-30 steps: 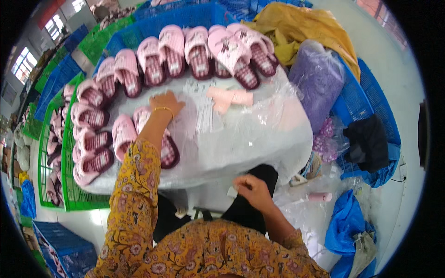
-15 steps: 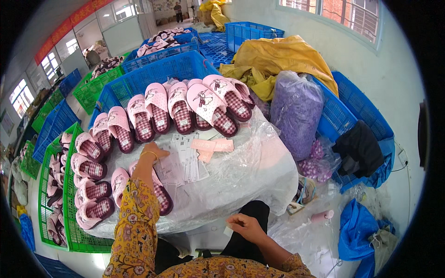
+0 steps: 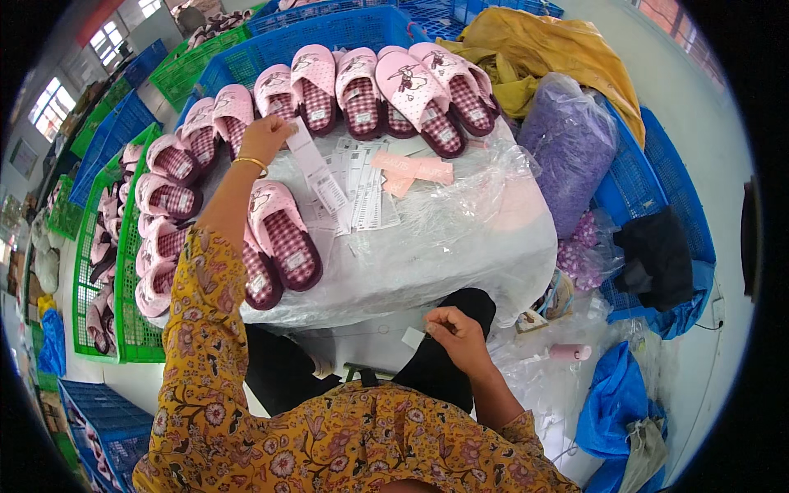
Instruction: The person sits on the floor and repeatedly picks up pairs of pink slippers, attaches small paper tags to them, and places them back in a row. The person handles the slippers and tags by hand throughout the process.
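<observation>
My left hand (image 3: pixel 265 140) is closed on the top end of a pale pink-and-white strip of paper labels (image 3: pixel 309 158), raised over the plastic-covered work surface (image 3: pixel 427 271). Printed white label sheets (image 3: pixel 362 185) lie under and beside the strip, next to pink paper slips (image 3: pixel 419 167). Over my right knee, my right hand (image 3: pixel 459 335) pinches a small white sticker (image 3: pixel 413 337). Pink slippers (image 3: pixel 359 94) with dark red checked insoles stand in a curve along the far and left edges. A single pair, with one slipper (image 3: pixel 283 238) in full view, sits nearer, partly behind my left forearm.
Green crates (image 3: pixel 136 312) of slippers stand at left, a blue crate (image 3: pixel 246 57) behind. To the right are a bag of purple material (image 3: pixel 567 148), a black cloth (image 3: pixel 656 259) and a blue sack (image 3: pixel 612 403). A pink roll (image 3: pixel 570 352) lies on the plastic-strewn floor.
My left hand has lifted the label strip off the sheets, moving up and away. The view has tilted down. My right hand stays over my knee with the sticker.
</observation>
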### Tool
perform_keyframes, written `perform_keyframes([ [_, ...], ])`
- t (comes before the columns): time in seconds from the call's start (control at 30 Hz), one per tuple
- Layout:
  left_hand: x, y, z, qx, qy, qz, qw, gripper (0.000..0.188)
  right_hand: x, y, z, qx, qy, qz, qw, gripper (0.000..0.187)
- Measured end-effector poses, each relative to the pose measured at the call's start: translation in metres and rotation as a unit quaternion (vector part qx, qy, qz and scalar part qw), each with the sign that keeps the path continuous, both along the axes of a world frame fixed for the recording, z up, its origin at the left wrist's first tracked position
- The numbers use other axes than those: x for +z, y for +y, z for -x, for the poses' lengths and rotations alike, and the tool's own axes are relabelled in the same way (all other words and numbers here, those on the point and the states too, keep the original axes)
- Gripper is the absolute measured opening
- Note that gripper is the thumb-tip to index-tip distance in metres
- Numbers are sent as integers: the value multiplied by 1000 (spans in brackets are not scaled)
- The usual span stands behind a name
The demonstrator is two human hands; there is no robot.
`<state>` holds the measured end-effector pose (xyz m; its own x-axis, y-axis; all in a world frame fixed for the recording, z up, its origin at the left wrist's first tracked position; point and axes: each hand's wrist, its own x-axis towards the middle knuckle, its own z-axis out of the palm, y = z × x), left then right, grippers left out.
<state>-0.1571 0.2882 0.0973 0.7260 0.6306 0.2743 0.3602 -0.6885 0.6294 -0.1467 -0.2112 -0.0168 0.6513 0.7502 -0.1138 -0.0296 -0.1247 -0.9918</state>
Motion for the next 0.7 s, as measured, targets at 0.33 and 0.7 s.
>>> perform_keyframes([
  [0.33,61,-124,71,-196,-106,336,915,17,99,77,-20,-8,-331,-163,930,12],
  [0.7,-12,-203,104,-34,-169,135,976,37,81,104,32,-30,-130,-154,979,12],
])
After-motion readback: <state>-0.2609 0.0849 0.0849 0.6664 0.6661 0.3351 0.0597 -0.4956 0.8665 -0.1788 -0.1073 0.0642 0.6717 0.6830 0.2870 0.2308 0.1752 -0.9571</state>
